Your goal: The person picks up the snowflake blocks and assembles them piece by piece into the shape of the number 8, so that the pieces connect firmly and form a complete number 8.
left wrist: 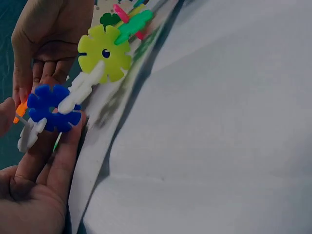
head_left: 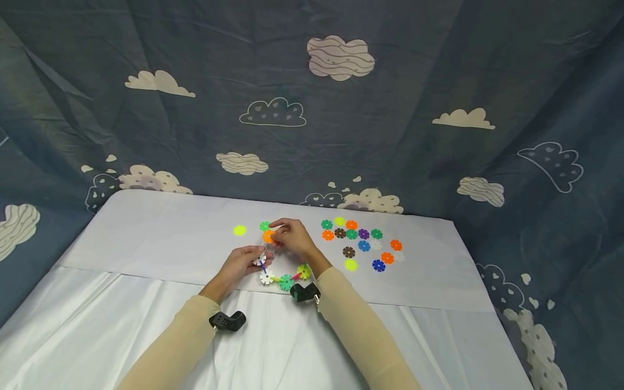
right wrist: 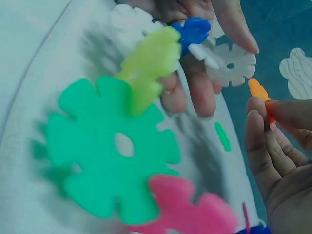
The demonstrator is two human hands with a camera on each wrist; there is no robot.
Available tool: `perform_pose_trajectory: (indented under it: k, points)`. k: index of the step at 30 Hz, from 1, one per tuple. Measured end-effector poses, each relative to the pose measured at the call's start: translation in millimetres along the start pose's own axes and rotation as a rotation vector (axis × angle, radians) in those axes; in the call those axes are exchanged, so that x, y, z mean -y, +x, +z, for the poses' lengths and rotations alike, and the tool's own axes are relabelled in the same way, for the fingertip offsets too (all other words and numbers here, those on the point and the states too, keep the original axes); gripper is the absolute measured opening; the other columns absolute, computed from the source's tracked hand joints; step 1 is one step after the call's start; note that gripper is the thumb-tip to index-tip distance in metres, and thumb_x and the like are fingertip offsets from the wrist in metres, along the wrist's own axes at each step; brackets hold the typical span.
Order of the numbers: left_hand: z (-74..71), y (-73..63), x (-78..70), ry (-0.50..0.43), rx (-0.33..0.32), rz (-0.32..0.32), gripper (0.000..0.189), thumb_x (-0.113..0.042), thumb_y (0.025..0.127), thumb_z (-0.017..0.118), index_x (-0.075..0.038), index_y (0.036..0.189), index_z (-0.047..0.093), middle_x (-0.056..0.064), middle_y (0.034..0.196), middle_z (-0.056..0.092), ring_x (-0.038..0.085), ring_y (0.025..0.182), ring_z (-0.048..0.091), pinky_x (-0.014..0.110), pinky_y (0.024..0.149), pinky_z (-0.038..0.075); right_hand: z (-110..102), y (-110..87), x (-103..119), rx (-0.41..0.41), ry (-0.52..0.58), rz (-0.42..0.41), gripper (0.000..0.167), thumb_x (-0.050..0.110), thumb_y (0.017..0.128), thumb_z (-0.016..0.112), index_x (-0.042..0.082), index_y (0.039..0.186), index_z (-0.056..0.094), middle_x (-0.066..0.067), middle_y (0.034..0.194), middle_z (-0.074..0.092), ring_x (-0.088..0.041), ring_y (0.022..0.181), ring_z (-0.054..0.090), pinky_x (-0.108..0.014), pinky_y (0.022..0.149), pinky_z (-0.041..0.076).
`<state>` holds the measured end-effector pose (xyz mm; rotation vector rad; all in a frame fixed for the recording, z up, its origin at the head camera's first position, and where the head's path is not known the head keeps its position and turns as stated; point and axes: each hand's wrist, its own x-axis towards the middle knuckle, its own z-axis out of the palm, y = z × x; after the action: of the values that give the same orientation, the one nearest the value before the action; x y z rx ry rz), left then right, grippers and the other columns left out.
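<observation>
A chain of slotted plastic flower discs hangs from my left hand (head_left: 241, 265) and curves to the right over the table. That hand holds a white disc (right wrist: 233, 66) at the chain's upper end between thumb and fingers. Linked after it are a blue disc (left wrist: 41, 105), another white disc (head_left: 266, 277), a yellow disc (left wrist: 105, 53), a green disc (right wrist: 87, 146), a pink disc (right wrist: 190, 204) and a yellow-green disc (head_left: 304, 271). My right hand (head_left: 294, 237) pinches an orange disc (head_left: 268, 236) close to the held white disc. Whether those two touch is unclear.
A loose yellow disc (head_left: 240, 230) and a loose green disc (head_left: 265, 226) lie beyond the hands. To the right, several loose discs, such as a purple disc (head_left: 363, 234) and a dark blue disc (head_left: 378, 265), are scattered on the white-covered table (head_left: 170, 244). A cloud-patterned curtain (head_left: 390, 162) hangs behind.
</observation>
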<state>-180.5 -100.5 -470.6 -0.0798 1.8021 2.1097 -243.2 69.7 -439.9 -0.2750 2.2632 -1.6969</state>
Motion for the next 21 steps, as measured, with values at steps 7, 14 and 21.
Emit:
perform_pose_trajectory:
  k: [7,14,21]
  points:
    - [-0.4,-1.0,2.3,0.013,-0.017,0.015,0.039,-0.014,0.103,0.047,0.016,0.127,0.047,0.019,0.112,0.067,0.012,0.091,0.067,0.029,0.086,0.055,7.0,0.0,-3.3,-0.011,0.058,0.004,0.018,-0.004,0.089,0.064,-0.006,0.107,0.063,-0.011,0.077,0.068,-0.014,0.06,0.063,-0.034,0.067,0.059]
    - [-1.7,1.8,6.2,0.02,-0.019,0.045,0.037,-0.011,0.102,0.047,0.019,0.125,0.047,0.024,0.116,0.064,0.013,0.089,0.068,0.026,0.084,0.055,10.2,-5.5,2.9,0.036,0.097,0.006,0.018,-0.007,0.089,0.063,-0.012,0.106,0.064,-0.021,0.087,0.067,-0.015,0.063,0.061,-0.038,0.071,0.059]
    - [1.7,0.7,8.6,0.044,-0.081,0.077,0.034,-0.007,0.102,0.047,0.02,0.123,0.048,0.029,0.117,0.061,0.017,0.088,0.071,0.025,0.08,0.056,11.9,-3.4,-1.8,0.066,0.117,-0.002,0.018,-0.012,0.086,0.062,-0.014,0.104,0.065,-0.012,0.08,0.067,-0.015,0.061,0.061,-0.033,0.066,0.059]
